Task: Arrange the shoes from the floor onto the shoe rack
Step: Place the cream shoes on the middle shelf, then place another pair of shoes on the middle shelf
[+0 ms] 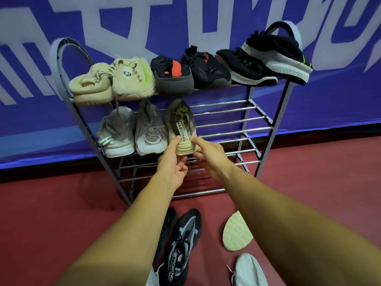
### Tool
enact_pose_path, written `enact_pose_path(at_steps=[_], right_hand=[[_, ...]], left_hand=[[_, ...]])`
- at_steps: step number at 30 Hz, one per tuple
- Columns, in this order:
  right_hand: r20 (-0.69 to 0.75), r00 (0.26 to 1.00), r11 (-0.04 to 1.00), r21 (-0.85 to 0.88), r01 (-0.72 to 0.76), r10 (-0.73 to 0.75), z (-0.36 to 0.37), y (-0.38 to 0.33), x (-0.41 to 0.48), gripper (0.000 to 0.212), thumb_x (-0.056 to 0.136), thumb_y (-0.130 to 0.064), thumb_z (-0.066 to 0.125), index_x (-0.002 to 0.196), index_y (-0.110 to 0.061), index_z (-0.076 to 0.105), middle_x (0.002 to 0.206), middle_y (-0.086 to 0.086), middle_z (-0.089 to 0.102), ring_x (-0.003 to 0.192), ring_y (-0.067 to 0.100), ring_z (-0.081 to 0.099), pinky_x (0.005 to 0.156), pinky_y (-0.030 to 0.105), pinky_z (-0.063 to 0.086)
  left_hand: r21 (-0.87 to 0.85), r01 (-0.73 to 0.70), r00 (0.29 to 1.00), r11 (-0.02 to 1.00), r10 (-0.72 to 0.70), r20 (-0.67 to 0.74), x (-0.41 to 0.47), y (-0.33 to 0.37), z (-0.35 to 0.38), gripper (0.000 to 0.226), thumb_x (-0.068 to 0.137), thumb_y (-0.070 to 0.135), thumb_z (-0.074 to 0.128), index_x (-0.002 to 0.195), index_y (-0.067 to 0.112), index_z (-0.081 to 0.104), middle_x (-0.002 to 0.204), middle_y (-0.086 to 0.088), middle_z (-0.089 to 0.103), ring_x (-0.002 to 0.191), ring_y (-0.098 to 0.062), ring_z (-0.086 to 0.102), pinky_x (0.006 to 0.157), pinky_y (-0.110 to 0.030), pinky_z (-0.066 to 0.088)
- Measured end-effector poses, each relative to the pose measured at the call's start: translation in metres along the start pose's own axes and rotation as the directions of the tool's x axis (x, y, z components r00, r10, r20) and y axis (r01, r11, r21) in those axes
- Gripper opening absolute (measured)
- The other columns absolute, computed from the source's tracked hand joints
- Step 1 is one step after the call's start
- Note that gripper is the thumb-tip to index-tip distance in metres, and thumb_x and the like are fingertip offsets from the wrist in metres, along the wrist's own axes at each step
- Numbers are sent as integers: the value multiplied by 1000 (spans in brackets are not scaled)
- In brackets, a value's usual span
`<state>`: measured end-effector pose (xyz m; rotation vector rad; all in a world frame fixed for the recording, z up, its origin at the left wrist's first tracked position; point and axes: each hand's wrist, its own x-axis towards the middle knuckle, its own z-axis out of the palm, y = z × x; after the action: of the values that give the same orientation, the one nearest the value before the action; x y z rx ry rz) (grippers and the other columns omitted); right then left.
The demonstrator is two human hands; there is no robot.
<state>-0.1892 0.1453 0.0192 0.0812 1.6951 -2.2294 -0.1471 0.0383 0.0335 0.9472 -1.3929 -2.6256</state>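
A tan shoe [181, 124] with a lettered heel strip lies on the second shelf of the grey metal shoe rack [255, 124], toe toward the wall. My left hand [173, 159] grips its heel from the left and below. My right hand [208, 155] pinches the heel from the right. Two pale shoes [134, 133] stand to its left on the same shelf. The top shelf carries two cream shoes [111, 81] and several black ones [206, 67]. On the floor lie a black patterned shoe [183, 246], a cream shoe sole-up [237, 232] and a white shoe [249, 271].
A blue banner wall [329, 104] stands right behind the rack. The floor [51, 213] is dark red. The right part of the second shelf and the lower shelves show bare rails. The rightmost black shoe overhangs the top shelf's right end.
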Motion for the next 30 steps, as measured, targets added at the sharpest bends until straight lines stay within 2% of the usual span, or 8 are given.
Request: enact_pose_path(at_steps=[6,9,15,19,22,24,27,30], right_hand=[[-58,998,1000,8,-1,1,2,7,10,38,82,-39,78,99,-4,78,79,1,66,66,9,52,62,27,40],[-58,998,1000,-14,10,-11,2,6,11,30,84,-41,77,91,-12,77,78,-3,72,74,10,59,67,27,41],[-34,999,1000,-8,-29,28,3,-1,-5,45,88,-41,74,117,-7,71,97,1,73,83,10,65,64,21,44],[-65,997,999,12,-45,46,-12,-5,-24,32,91,-32,72,113,-9,67,86,0,67,52,0,61,46,15,38],[-92,993,995,-61,-75,69,-31,-7,-39,16,93,-30,70,99,-15,66,104,11,73,73,10,71,48,17,34],[-109,988,983,-133,-123,109,-46,-5,-49,15,94,-30,68,100,-17,66,109,13,72,76,13,70,50,18,36],[-162,973,946,-253,-202,164,-71,3,-63,26,94,-31,67,114,-15,67,92,5,67,62,10,57,52,19,38],[-215,947,911,-288,-296,239,-102,20,-80,24,94,-29,67,114,-16,67,76,1,59,58,10,51,53,21,34]], left_hand=[[32,19,1000,999,-19,5,7,-1,-3,31,75,43,80,98,24,72,94,2,66,74,-10,55,53,-23,35],[22,30,999,999,-30,22,9,-2,-2,31,76,42,80,99,24,72,92,1,66,72,-10,55,55,-23,33],[75,10,1000,997,-12,18,3,-2,-4,37,79,43,77,108,21,72,94,0,69,76,-11,56,58,-24,32],[161,-23,1000,987,22,6,-5,-9,-17,34,81,43,75,107,22,69,94,2,67,69,-8,56,55,-22,30],[261,-11,1000,965,11,2,-12,-19,-24,33,82,46,73,102,20,68,87,4,67,68,-8,56,54,-20,31],[360,2,1000,933,-12,25,-16,-29,-26,34,81,47,73,101,20,69,88,4,69,70,-8,58,54,-20,34],[521,5,995,853,-58,85,-19,-49,-24,35,81,47,73,102,19,71,90,3,72,70,-9,60,54,-20,38],[762,-70,984,644,-82,160,-13,-69,-20,32,81,45,73,99,19,71,94,1,73,73,-11,62,57,-23,39]])
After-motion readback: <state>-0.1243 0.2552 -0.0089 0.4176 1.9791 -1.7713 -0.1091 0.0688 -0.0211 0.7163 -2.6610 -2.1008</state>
